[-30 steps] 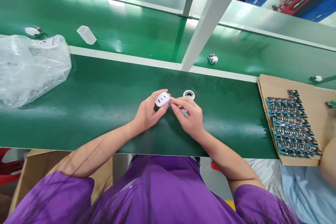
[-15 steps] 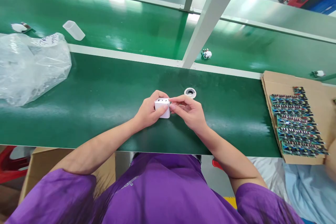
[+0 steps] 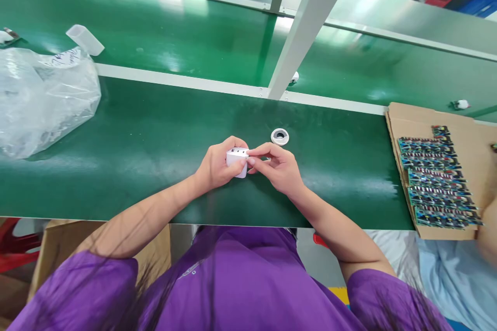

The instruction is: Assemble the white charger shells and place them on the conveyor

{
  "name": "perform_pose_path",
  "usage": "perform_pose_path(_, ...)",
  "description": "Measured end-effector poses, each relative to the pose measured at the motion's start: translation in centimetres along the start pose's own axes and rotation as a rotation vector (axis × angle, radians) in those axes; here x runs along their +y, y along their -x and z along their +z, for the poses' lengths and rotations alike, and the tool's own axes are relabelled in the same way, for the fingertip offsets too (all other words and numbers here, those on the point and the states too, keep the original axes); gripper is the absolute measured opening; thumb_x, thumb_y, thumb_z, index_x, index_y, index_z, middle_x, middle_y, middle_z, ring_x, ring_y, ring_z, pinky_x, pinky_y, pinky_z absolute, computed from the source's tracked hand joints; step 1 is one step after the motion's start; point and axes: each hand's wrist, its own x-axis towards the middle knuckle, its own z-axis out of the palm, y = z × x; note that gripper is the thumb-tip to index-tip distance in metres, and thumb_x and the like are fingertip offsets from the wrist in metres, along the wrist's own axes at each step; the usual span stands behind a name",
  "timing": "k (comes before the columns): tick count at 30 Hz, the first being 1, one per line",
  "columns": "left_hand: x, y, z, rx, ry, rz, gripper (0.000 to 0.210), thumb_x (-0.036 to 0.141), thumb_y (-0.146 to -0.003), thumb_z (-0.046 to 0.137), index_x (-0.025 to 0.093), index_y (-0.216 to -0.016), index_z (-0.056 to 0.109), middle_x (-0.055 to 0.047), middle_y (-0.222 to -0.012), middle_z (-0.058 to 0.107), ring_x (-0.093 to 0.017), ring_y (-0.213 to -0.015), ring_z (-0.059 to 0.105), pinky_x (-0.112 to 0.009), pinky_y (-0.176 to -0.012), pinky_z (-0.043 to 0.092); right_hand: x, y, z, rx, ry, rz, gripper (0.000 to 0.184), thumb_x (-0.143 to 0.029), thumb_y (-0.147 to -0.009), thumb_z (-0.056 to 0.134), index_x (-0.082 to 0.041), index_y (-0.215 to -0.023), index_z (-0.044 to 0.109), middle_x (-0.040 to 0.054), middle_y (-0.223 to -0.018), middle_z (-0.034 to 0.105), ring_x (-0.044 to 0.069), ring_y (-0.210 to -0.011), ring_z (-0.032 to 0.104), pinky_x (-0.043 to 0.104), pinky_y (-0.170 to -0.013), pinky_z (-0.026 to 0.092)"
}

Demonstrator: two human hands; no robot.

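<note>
I see the charger (image 3: 236, 156) left of the roll (image 3: 280, 136) and nearer the person.
The left hand (image 3: 216, 168) grips it; the right hand (image 3: 282, 167) has fingertips at its edge, whether pinching anything I can't tell. Boards (image 3: 437, 181) lie well right of the roll.

It looks like a factory: a long green bench (image 3: 155, 119), a thick post (image 3: 306, 26), rows of circuit boards (image 3: 435, 176) on cardboard (image 3: 476, 152).

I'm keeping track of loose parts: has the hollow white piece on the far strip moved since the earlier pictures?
Yes: the hollow white piece has moved left in the view, farther from the slanting white post.
</note>
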Motion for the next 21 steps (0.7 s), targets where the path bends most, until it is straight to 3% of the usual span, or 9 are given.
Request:
perform_pose_path(7, -0.1, -0.2, -0.1, 0.015, -0.168, 0.040, 0.024, 0.038, -0.069, 0.051, 0.019, -0.082, 0.059, 0.000, -0.072, 0.066, -0.012, -0.058, 0.054, -0.023, -0.055, 0.042, -0.1, 0.0, -0.5, -0.037, 0.070, 0.020, 0.027, -0.043, -0.075, 0.076, -0.020, -0.087, 0.072, -0.0003, -0.082, 0.068, 0.012, -0.073, 0.066, 0.026, -0.064, 0.063)
perform_pose_path(11, -0.3, -0.1, -0.1, -0.005, -0.080, 0.065, 0.026, 0.040, -0.072, 0.053, 0.019, -0.086, 0.059, -0.001, -0.075, 0.066, -0.012, -0.059, 0.054, -0.023, -0.055, 0.042, 0.1, -0.2, -0.8, -0.059, 0.074, -0.014, 0.025, -0.044, -0.075, 0.076, -0.021, -0.085, 0.071, -0.0001, -0.083, 0.067, 0.012, -0.074, 0.064, 0.025, -0.063, 0.060)
perform_pose_path(15, -0.8, -0.1, -0.1, -0.070, 0.151, 0.020, 0.035, 0.049, -0.083, 0.046, 0.018, -0.095, 0.058, -0.002, -0.081, 0.065, -0.013, -0.063, 0.055, -0.025, -0.057, 0.044, 0.2, -0.4, -0.8, -0.056, 0.091, -0.117, 0.030, -0.050, -0.081, 0.069, -0.023, -0.094, 0.066, 0.0017, -0.089, 0.063, 0.014, -0.084, 0.062, 0.026, -0.069, 0.059)
perform_pose_path(21, -1.6, -0.4, 0.2, 0.003, 0.292, -0.026, 0.039, 0.052, -0.085, 0.044, 0.021, -0.105, 0.052, -0.004, -0.096, 0.062, -0.016, -0.077, 0.058, -0.027, -0.065, 0.048, 0.9, -0.3, -0.3, -0.038, 0.374, -0.376, 0.040, -0.035, -0.079, 0.073, -0.027, -0.112, 0.052, 0.0038, -0.111, 0.059, 0.018, -0.101, 0.060, 0.031, -0.076, 0.058)
